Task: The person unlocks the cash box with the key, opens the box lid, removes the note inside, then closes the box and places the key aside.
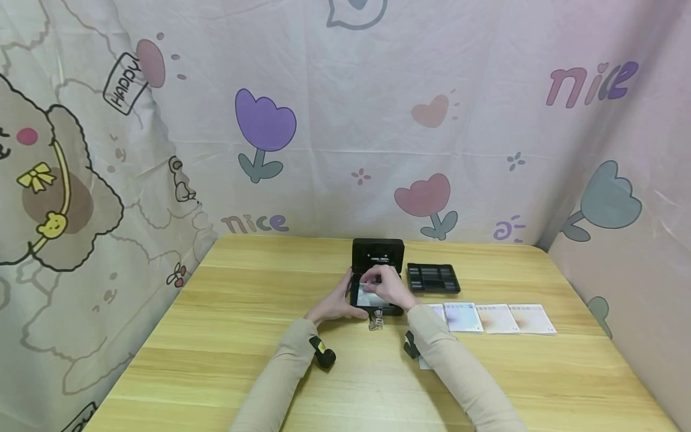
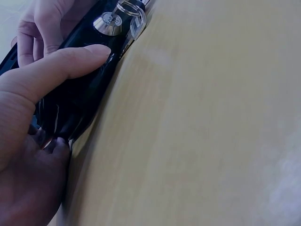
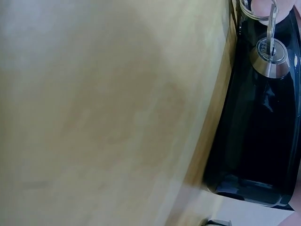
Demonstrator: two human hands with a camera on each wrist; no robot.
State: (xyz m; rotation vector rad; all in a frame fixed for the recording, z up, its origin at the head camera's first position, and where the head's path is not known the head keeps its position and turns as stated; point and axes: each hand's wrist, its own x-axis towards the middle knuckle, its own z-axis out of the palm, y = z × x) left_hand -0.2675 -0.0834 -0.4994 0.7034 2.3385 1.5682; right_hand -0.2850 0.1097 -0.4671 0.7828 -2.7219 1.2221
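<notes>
A black cash box [image 1: 358, 258] stands on the table with its lid raised. My left hand [image 1: 337, 303] grips the box by its left side, its thumb [image 2: 80, 60] lying across the front wall. My right hand [image 1: 391, 285] reaches in over the rim, fingers bent down at a pale banknote [image 1: 372, 300] inside. Whether those fingers pinch the note is hidden. A round silver lock [image 3: 270, 59] on the front wall has a key in it, and a bunch of keys [image 1: 376, 321] hangs there on a ring.
A black compartment tray [image 1: 432, 279] lies right of the box. Several banknotes [image 1: 463, 317] form a row on the right of the wooden table [image 1: 259, 282]; the right forearm partly covers some paper. A patterned cloth [image 1: 335, 120] hangs behind the table.
</notes>
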